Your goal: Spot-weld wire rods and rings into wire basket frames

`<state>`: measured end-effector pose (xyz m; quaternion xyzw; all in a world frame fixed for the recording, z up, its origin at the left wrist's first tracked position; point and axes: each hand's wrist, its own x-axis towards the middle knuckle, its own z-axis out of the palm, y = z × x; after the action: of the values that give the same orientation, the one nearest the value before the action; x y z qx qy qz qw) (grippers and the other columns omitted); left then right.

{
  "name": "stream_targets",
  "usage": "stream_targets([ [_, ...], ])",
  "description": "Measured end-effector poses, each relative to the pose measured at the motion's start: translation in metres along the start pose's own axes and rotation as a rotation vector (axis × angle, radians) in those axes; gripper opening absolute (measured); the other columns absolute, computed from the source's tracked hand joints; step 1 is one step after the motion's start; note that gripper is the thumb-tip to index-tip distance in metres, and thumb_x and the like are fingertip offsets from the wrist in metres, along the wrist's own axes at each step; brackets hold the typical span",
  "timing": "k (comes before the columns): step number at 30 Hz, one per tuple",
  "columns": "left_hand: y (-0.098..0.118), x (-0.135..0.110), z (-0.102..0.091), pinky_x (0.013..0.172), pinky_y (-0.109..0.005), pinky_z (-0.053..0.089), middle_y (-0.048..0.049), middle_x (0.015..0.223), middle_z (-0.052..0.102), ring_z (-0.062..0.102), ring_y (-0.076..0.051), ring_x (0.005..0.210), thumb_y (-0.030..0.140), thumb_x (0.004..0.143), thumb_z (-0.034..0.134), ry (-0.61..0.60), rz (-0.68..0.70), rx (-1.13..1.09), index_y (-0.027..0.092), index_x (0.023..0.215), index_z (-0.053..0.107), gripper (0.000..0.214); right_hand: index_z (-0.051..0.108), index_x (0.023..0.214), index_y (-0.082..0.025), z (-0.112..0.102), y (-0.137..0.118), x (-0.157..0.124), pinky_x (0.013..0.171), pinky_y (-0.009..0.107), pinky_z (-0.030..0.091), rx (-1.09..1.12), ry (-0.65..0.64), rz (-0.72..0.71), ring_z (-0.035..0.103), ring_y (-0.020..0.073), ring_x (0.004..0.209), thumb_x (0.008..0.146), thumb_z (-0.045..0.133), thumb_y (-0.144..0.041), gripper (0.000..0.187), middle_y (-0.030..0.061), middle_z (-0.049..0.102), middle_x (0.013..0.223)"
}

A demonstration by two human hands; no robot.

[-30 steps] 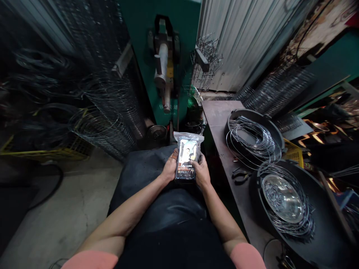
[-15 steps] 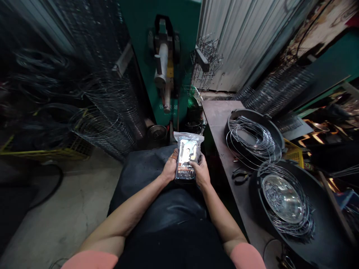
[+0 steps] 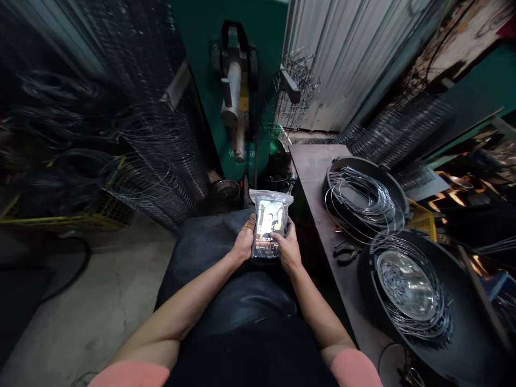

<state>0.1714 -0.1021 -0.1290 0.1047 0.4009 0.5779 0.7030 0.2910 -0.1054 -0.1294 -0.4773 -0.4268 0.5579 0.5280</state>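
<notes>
- Both forearms reach forward from pink sleeves [image 3: 355,368] over a dark apron [image 3: 237,301], the left hand [image 3: 244,243] and right hand [image 3: 288,250] close together at its far end
- Fingers [image 3: 250,228] of both hands curl narrowly around the side edges of a clear plastic bag [image 3: 271,197], gripping it upright with a phone [image 3: 268,228] inside, its screen lit
- A steel bench [image 3: 310,166] runs from 1 to 4 o'clock, its near edge just beyond the right hand
- Pliers [image 3: 345,253] lie on it at 3 o'clock, beside black pans [image 3: 365,174] of wire hoops [image 3: 363,201]
- Concrete floor [image 3: 100,279] spreads at 9 o'clock
</notes>
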Motion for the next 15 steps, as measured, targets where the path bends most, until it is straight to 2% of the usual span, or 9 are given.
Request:
stream_targets([
  [15,0.0031,-0.0035,0.0025,0.078,-0.043,0.053,-0.0115,0.095,0.071,0.066,-0.028,0.086,0.05,0.079,0.053,0.011,-0.011,-0.011,0.014,0.115,0.058,0.051,0.038,0.127,-0.022,0.0008,-0.003,-0.0013,0.101,0.039,0.038,-0.005,-0.01,0.012,0.05,0.0216,0.114,0.061,0.066,-0.016,0.072,0.0055,0.054,0.123],
])
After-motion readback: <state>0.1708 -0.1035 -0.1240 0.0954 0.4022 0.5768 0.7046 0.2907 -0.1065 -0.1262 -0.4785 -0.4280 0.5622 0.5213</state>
